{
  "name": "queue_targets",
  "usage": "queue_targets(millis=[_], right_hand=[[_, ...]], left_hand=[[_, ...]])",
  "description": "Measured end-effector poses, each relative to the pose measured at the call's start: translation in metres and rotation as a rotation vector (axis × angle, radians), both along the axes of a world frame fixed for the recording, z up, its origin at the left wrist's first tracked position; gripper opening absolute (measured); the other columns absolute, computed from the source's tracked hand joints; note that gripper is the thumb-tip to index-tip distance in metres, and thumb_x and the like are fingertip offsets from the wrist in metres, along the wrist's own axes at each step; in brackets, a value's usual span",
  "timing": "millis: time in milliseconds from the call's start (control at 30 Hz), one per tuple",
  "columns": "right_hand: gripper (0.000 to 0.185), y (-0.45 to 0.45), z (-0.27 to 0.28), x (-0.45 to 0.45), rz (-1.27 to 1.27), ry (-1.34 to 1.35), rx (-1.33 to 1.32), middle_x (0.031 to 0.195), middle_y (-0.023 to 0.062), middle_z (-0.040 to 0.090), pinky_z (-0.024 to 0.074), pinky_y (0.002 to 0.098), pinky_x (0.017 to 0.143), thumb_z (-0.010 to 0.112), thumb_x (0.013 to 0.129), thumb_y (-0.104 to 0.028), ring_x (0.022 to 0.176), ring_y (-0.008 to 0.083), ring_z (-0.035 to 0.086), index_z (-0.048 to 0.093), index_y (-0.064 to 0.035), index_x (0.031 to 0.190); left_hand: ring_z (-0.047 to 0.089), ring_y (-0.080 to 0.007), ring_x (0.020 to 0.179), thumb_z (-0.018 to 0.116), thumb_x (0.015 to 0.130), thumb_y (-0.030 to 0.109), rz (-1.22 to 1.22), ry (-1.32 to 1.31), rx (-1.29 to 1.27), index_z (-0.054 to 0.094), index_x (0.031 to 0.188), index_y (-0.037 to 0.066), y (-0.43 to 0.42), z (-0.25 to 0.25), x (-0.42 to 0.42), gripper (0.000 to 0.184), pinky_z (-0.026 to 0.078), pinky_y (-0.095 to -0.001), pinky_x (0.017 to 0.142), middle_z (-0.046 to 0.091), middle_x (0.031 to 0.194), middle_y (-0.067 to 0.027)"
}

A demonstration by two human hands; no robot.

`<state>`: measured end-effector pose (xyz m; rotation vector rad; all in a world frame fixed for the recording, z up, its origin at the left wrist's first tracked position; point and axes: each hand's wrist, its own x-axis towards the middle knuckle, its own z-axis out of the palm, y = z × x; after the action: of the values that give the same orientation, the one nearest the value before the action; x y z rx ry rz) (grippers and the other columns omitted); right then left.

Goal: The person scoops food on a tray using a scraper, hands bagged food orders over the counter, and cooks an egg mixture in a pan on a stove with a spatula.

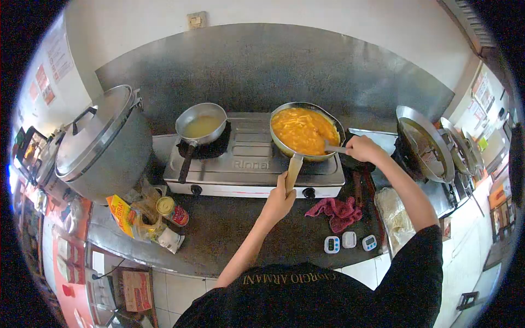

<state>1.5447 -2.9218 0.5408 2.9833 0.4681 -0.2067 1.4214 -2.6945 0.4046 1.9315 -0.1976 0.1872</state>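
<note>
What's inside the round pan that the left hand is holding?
In the pan is lumpy yellow-orange food, with the tip of a grey utensil dipped in it. The food covers the pan's bottom, so what's underneath can't be seen.

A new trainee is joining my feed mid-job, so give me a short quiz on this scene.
1. What does the left hand grip?
a) the pink cloth
b) the frying pan handle
c) the saucepan handle

2. True or false: the right hand is holding the saucepan.

3. How many small white devices lie on the counter?

Key:
1. b
2. False; the right hand holds a grey utensil, its end in the yellow-orange food.
3. Three
</note>
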Motion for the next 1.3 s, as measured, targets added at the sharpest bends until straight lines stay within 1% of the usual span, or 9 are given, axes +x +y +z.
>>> queue_targets(millis=[333,400,567,800,867,900,1033,1200,1300], right_hand=[[0.019,0.013,0.016,-0.018,0.106,-0.174,0.233,0.079,0.0174,0.061,0.0462,0.0410,0.068,0.056,0.077,-0.021,0.075,0.0325,0.059,0.064,-0.0088,0.089],[0.017,0.021,0.018,-0.032,0.120,-0.225,0.190,0.074,0.0195,0.061,0.0485,0.0437,0.065,0.054,0.075,-0.019,0.071,0.0348,0.060,0.061,-0.0028,0.077],[0.012,0.032,-0.008,-0.044,0.194,-0.359,0.027,0.071,0.0181,0.061,0.0500,0.0416,0.059,0.052,0.070,-0.010,0.067,0.0323,0.061,0.062,-0.0036,0.071],[0.015,0.019,-0.023,-0.007,0.196,-0.520,-0.089,0.074,0.0163,0.062,0.0507,0.0400,0.059,0.049,0.073,-0.009,0.068,0.0292,0.062,0.064,-0.0048,0.072],[0.014,0.019,-0.016,-0.001,0.192,-0.675,-0.100,0.069,0.0147,0.058,0.0491,0.0384,0.052,0.047,0.075,-0.009,0.061,0.0295,0.060,0.059,-0.0033,0.078],[0.015,0.022,-0.003,-0.002,0.093,-0.551,-0.168,0.073,0.0145,0.059,0.0496,0.0373,0.053,0.046,0.077,-0.010,0.064,0.0287,0.061,0.059,-0.0033,0.083],[0.016,0.018,0.000,0.010,0.037,-0.663,-0.100,0.075,0.0141,0.060,0.0501,0.0362,0.054,0.046,0.077,-0.010,0.066,0.0279,0.061,0.059,-0.0038,0.086],[0.014,0.001,-0.042,0.061,-0.104,-0.603,-0.113,0.078,0.0144,0.060,0.0501,0.0378,0.055,0.048,0.076,-0.010,0.067,0.0303,0.061,0.060,-0.0045,0.081],[0.015,-0.011,-0.055,0.077,0.014,-0.525,-0.001,0.082,0.0167,0.060,0.0495,0.0406,0.061,0.051,0.076,-0.014,0.069,0.0340,0.060,0.061,-0.0040,0.083]], left_hand=[[0.053,-0.0450,0.088,0.049,0.080,0.010,0.021,-0.060,0.027,0.024,0.122,0.001,-0.001,0.000,-0.001,0.051,0.043,-0.0448,0.073,0.054,0.091,-0.0322],[0.053,-0.0452,0.088,0.050,0.079,0.010,-0.001,-0.028,0.008,0.023,0.123,0.001,0.000,0.000,-0.001,0.051,0.043,-0.0449,0.073,0.053,0.092,-0.0322],[0.053,-0.0446,0.089,0.050,0.079,0.010,0.009,0.025,0.017,0.023,0.123,0.002,0.000,-0.001,-0.001,0.052,0.043,-0.0445,0.074,0.053,0.094,-0.0321],[0.053,-0.0439,0.091,0.049,0.080,0.011,-0.001,0.005,0.017,0.022,0.123,0.002,0.001,0.002,-0.002,0.052,0.043,-0.0436,0.075,0.053,0.095,-0.0315],[0.053,-0.0439,0.091,0.050,0.080,0.011,-0.004,0.020,0.010,0.022,0.123,0.002,0.000,0.004,-0.003,0.052,0.043,-0.0436,0.075,0.053,0.095,-0.0316],[0.052,-0.0438,0.091,0.050,0.080,0.011,-0.005,0.039,0.001,0.022,0.123,0.001,0.000,0.005,-0.003,0.052,0.043,-0.0436,0.076,0.053,0.095,-0.0316],[0.052,-0.0439,0.091,0.050,0.080,0.011,-0.009,0.000,-0.006,0.022,0.123,0.001,0.000,-0.002,0.001,0.052,0.043,-0.0439,0.075,0.053,0.095,-0.0318],[0.054,-0.0443,0.086,0.050,0.080,0.011,-0.003,0.042,-0.008,0.022,0.123,0.001,-0.001,0.001,0.000,0.053,0.043,-0.0448,0.072,0.053,0.094,-0.0319],[0.054,-0.0448,0.085,0.050,0.080,0.011,-0.015,0.135,0.005,0.022,0.123,0.001,0.000,0.010,-0.003,0.052,0.043,-0.0456,0.072,0.053,0.093,-0.0321]])
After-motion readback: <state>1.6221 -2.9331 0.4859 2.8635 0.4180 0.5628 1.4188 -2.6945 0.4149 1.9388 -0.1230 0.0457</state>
